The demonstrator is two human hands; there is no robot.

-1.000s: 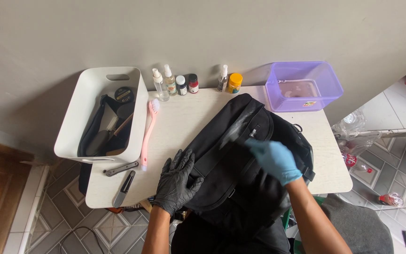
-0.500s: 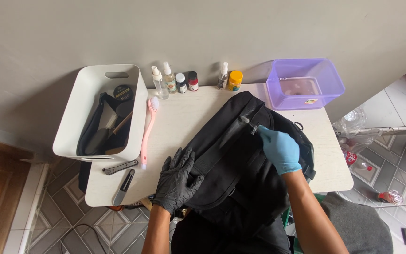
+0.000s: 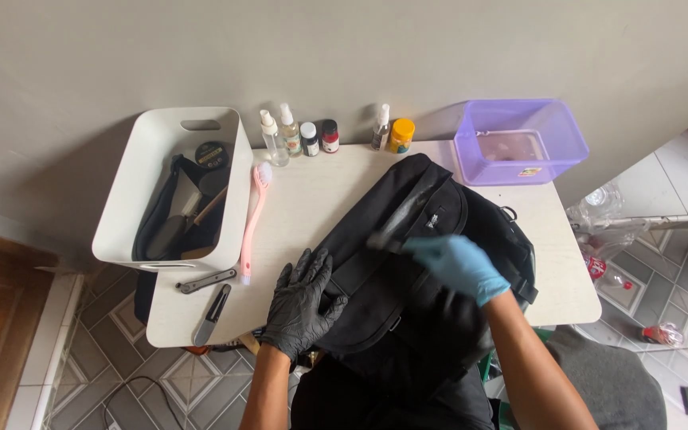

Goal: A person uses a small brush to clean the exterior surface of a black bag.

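Soft black backpack (image 3: 408,263) is laid on the white table (image 3: 312,199). Left hand (image 3: 300,306), black glove, is pressed flat on it, fingers spread. Right hand (image 3: 459,263), blue glove, has shifted down the bag since earlier; blurred, its grasp cannot be told. Six small bottles (image 3: 312,137) counted; one white bin (image 3: 149,187); one purple tub (image 3: 519,143)

Backpack (image 3: 408,263) centre frame: matt black woven cloth. Left hand (image 3: 300,306) in matt black rubbery glove, right hand (image 3: 459,267) in smooth pale blue glove. Tub (image 3: 519,142) upper right: translucent purple plastic. Bin (image 3: 149,171) upper left: smooth white plastic.
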